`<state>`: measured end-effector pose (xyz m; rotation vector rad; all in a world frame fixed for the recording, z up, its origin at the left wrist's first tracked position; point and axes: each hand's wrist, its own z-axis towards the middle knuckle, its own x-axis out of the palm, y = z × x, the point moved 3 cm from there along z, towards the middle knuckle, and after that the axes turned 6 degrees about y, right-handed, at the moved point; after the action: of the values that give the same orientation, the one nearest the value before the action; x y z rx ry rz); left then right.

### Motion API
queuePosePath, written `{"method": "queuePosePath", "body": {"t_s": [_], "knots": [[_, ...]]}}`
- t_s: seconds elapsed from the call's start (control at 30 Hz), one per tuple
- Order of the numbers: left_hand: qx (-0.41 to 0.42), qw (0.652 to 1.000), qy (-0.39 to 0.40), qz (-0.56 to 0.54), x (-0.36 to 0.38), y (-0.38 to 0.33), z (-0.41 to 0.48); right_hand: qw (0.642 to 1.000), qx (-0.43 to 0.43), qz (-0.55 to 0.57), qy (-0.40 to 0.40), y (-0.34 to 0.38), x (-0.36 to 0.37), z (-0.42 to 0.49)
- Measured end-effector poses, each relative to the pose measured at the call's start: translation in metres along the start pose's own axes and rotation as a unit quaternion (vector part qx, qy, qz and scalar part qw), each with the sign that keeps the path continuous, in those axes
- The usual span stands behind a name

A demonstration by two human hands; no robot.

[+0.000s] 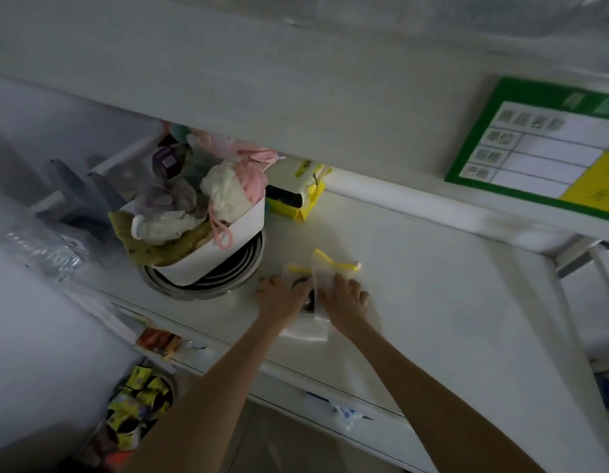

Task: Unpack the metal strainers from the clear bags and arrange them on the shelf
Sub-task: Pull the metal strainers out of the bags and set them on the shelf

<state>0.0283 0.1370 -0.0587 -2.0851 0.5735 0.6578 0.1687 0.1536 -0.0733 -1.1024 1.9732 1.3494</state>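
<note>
Clear bags with yellow zip strips point(333, 264) lie on the white shelf point(432, 302), near its middle. Both my hands rest on them. My left hand point(282, 295) presses the left bag, my right hand point(344, 295) grips the right bag's plastic. Between the hands a small dark round metal strainer point(304, 295) shows through the plastic. It is mostly hidden by my fingers. A flat piece of clear bag point(306, 331) lies under my wrists.
To the left, a white tub point(238, 233) of cloth and pink yarn sits on a stack of metal rings point(207, 285). A yellow packet point(303, 192) lies behind it. A green-framed label point(541, 148) hangs on the upper shelf edge. Packets fill the lower shelf point(139, 401).
</note>
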Motion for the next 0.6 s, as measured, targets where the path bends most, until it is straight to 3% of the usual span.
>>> {"method": "queuePosePath", "body": {"t_s": [0.23,0.3,0.5,0.6], "knots": [[0.023,0.995,-0.022,-0.092,0.009,0.013,0.016,0.990,-0.063,0.125,0.032,0.022,0.016,-0.022],[0.006,0.986,-0.009,-0.165,0.005,0.015,0.012,0.986,-0.074,0.146,0.029,0.024,0.019,-0.024],[-0.037,0.921,0.034,-0.387,0.004,0.016,-0.014,0.970,-0.115,0.210,0.038,0.026,0.012,-0.035],[-0.078,0.856,0.072,-0.507,0.017,0.033,-0.015,0.934,-0.137,0.328,0.033,0.016,0.001,-0.041]]}}
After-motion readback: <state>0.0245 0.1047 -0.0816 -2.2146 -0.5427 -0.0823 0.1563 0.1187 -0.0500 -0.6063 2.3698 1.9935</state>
